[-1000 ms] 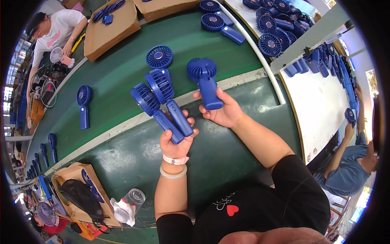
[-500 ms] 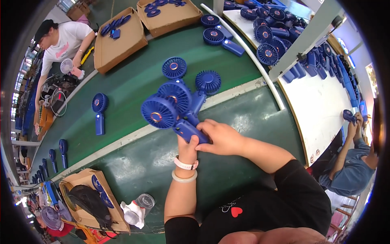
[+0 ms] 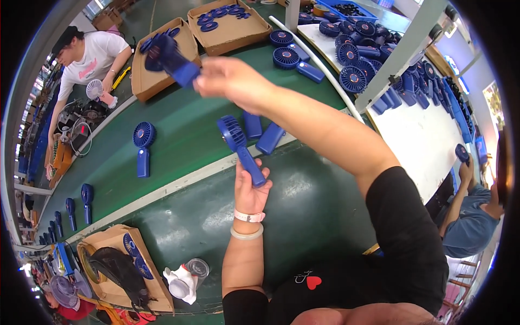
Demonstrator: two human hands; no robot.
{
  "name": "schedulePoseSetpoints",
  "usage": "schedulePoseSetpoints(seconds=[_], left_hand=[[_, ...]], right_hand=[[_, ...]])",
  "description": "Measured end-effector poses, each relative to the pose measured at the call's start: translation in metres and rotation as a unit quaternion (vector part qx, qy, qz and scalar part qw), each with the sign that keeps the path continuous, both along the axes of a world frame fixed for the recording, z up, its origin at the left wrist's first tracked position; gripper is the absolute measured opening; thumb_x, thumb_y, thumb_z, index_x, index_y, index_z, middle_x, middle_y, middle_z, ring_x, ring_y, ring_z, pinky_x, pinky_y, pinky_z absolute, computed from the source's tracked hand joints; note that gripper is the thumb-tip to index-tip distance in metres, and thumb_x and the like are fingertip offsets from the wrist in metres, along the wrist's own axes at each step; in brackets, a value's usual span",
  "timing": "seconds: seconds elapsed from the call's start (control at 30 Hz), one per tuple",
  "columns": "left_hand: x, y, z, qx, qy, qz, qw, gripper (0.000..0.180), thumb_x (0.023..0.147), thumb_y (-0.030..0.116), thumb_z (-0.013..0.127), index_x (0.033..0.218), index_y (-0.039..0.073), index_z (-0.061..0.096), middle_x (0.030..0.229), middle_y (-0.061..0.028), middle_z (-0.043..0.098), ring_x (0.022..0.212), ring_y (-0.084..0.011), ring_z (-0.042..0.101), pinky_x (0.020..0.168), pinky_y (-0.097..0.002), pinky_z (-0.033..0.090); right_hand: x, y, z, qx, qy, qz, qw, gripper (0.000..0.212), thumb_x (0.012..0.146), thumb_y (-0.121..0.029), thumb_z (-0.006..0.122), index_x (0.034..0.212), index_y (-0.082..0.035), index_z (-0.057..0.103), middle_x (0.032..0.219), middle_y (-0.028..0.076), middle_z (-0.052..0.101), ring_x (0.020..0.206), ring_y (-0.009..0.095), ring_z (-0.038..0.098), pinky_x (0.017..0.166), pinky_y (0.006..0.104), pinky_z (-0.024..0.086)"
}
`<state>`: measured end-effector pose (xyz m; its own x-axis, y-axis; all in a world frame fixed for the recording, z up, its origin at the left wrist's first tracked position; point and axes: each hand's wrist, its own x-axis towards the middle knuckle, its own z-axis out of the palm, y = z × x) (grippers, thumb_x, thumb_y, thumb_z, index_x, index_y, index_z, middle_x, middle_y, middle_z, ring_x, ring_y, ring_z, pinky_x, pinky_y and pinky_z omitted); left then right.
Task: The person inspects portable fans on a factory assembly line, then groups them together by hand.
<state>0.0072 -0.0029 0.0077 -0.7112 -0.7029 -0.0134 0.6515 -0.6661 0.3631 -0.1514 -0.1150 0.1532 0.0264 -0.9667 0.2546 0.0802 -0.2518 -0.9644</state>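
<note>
My left hand [image 3: 251, 190] holds a blue handheld fan [image 3: 248, 161] by its handle, the round head tilted up and away from me. My right hand [image 3: 230, 81] reaches far across to the left, gripping another blue handheld fan [image 3: 184, 71] by the handle end; motion smears this fan. It appears in front of a shallow cardboard box [image 3: 145, 89]; I cannot tell whether it touches the box. Beyond the left hand's fan lie two blue fan handles [image 3: 252, 125] on the green belt, their heads hidden by my right forearm.
One blue fan [image 3: 143, 141] lies farther left on the belt [image 3: 187, 143]; several more line its left end. Another cardboard box [image 3: 230, 37] holds fan parts. A white rod [image 3: 325, 62] borders a table piled with fans [image 3: 365, 49]. Nearby are a clear cup [image 3: 197, 267] and a co-worker [image 3: 95, 54].
My right hand has left my left hand and swung far left with a fan. My left hand keeps one fan, now turned more upright.
</note>
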Motion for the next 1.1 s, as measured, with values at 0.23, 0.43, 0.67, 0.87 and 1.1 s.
schedulePoseSetpoints(seconds=[0.23, 0.43, 0.67, 0.87, 1.1], left_hand=[[0.006, -0.003, 0.003, -0.018, 0.033, -0.006, 0.999, 0.051, 0.087, 0.04, 0.052, 0.13, 0.021, 0.033, 0.107, -0.0032, 0.044, 0.082, -0.0131, 0.046, 0.058, -0.0204, 0.044], [0.007, -0.005, 0.001, 0.001, 0.022, -0.008, 1.0, 0.062, 0.081, 0.039, 0.06, 0.131, 0.022, 0.027, 0.105, -0.0031, 0.046, 0.082, -0.0155, 0.051, 0.054, -0.0196, 0.044], [0.007, -0.005, 0.0, -0.01, 0.025, -0.005, 1.0, 0.067, 0.08, 0.037, 0.062, 0.134, 0.023, 0.025, 0.106, -0.0037, 0.047, 0.081, -0.0157, 0.052, 0.054, -0.0203, 0.044], [0.003, -0.001, 0.0, -0.061, -0.024, 0.041, 0.997, 0.073, 0.075, 0.023, 0.072, 0.134, 0.02, 0.028, 0.108, -0.0056, 0.053, 0.084, -0.0182, 0.055, 0.058, -0.0244, 0.045], [0.003, 0.0, -0.008, -0.015, -0.052, 0.066, 0.996, 0.053, 0.074, 0.003, 0.069, 0.118, 0.013, 0.043, 0.095, -0.0067, 0.058, 0.086, -0.0177, 0.054, 0.074, -0.0292, 0.044]], right_hand=[[-0.015, 0.037, -0.054, -0.013, 0.241, -0.218, 0.946, 0.03, 0.076, -0.007, 0.06, 0.105, -0.002, 0.057, 0.103, 0.014, 0.058, 0.087, 0.024, 0.061, 0.076, 0.0327, 0.048], [-0.011, 0.111, -0.085, 0.124, 0.608, -0.213, 0.755, 0.031, 0.084, -0.032, 0.055, 0.107, -0.013, 0.059, 0.092, 0.013, 0.054, 0.078, 0.029, 0.06, 0.068, 0.0386, 0.05], [-0.036, 0.143, -0.094, 0.131, 0.609, -0.23, 0.747, 0.03, 0.082, -0.036, 0.058, 0.101, -0.013, 0.058, 0.114, 0.019, 0.044, 0.097, 0.037, 0.053, 0.081, 0.0435, 0.046], [-0.081, 0.155, -0.102, 0.209, 0.564, -0.368, 0.709, 0.071, 0.064, -0.017, 0.07, 0.124, 0.0, 0.036, 0.113, 0.02, 0.045, 0.1, 0.039, 0.052, 0.084, 0.0413, 0.045], [-0.1, 0.156, -0.094, 0.218, 0.014, -0.343, 0.914, 0.062, 0.073, -0.008, 0.062, 0.127, 0.006, 0.036, 0.107, 0.019, 0.055, 0.094, 0.025, 0.058, 0.082, 0.0317, 0.048]])
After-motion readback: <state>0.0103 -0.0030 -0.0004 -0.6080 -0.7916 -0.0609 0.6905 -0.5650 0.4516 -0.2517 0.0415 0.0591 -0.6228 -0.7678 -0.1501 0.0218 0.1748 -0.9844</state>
